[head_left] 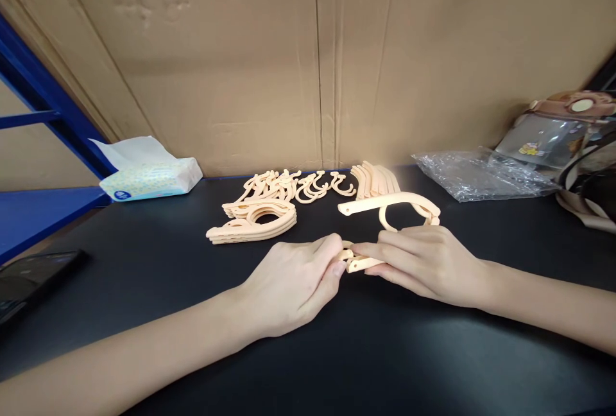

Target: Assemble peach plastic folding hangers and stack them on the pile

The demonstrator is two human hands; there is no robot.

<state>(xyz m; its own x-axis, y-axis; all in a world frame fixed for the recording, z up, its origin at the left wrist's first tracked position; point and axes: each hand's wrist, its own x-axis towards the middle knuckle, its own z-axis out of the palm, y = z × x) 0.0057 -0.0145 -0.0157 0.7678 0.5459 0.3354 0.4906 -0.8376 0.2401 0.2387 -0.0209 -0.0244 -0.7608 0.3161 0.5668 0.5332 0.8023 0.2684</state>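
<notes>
My left hand (301, 284) is closed around a small cream plastic piece (345, 255), whose tip shows between thumb and fingers. Against it, my right hand (423, 265) grips a cream arm piece (363, 264) with a small hole at its end. The two pieces meet between my hands; the joint is partly hidden. Just behind my right hand lies a curved cream arm (389, 201), with a hook-like curve below it. A stack of cream hanger-shaped parts (255, 226) sits behind my left hand. Farther back are a pile of hooks (274, 185) and a row of curved arms (375, 180).
A tissue pack (149, 178) stands at the back left, and a dark phone (36, 281) lies at the left edge. Crumpled clear plastic (481, 175) and a transparent bottle (543, 137) are at the right. Cardboard (240, 69) rises behind the black table (337, 364).
</notes>
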